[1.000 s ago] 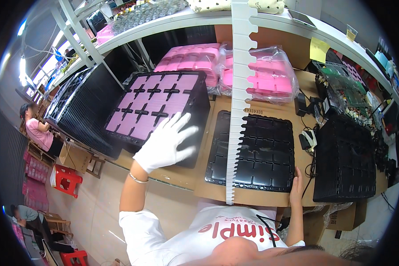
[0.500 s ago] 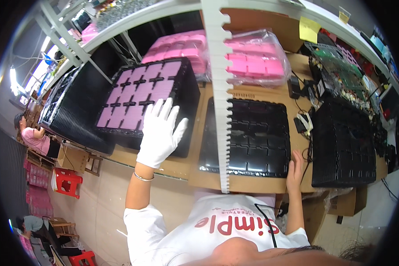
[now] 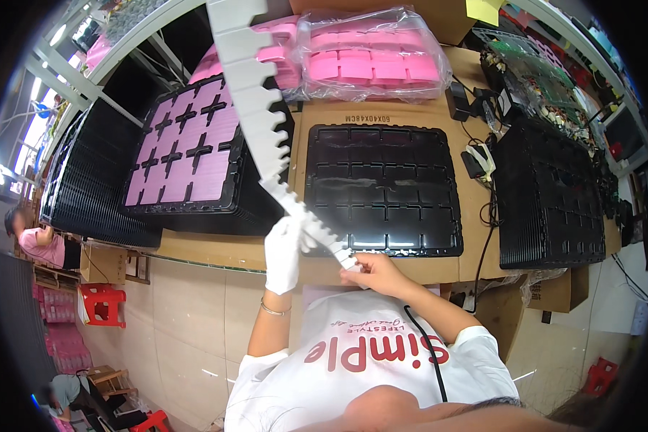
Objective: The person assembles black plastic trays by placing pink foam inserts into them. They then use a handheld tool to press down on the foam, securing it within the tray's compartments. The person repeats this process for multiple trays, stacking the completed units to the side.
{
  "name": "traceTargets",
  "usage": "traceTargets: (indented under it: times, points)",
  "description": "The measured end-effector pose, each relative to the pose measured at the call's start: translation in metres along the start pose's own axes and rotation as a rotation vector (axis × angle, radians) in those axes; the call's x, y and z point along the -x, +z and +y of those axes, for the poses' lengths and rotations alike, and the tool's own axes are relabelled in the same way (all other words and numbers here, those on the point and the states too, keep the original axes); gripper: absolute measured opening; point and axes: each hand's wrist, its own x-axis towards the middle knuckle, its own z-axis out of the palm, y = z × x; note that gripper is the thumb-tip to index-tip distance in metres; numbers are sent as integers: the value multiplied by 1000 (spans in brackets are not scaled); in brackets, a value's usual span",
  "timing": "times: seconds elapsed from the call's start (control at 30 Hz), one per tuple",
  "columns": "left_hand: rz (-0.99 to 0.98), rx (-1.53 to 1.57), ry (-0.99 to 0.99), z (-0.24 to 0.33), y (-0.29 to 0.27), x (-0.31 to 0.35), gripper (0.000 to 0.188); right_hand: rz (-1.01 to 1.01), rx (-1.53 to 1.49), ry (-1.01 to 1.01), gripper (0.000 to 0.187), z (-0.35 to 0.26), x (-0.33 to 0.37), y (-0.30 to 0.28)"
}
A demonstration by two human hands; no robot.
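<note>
Pinching near end of long white notched strip (image 3: 261, 133) in bare right hand (image 3: 381, 275). Meeting strip farther up with gloved left hand (image 3: 283, 255); can't tell if clamped. Slanting up-left in view, across near-left corner of black tray (image 3: 381, 191) and right side of pink-topped tray stack (image 3: 157, 140).

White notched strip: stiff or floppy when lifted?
Probably flexible: the white notched strip looks bent near the gloved left hand, though fisheye may exaggerate that. Likely light: the bare right hand pinches its narrow end with fingertips. Might snag, given its toothed edge.
</note>
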Motion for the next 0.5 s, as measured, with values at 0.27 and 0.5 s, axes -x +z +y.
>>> traceTargets:
  times: [0.27,0.5]
  points:
    - [-197,-74,-284,-11,7,7,31,-4,-173,50,15,-27,-17,-1]
    - [34,53,-191,-14,20,-3,25,278,34,-135,17,-20,-18,-10]
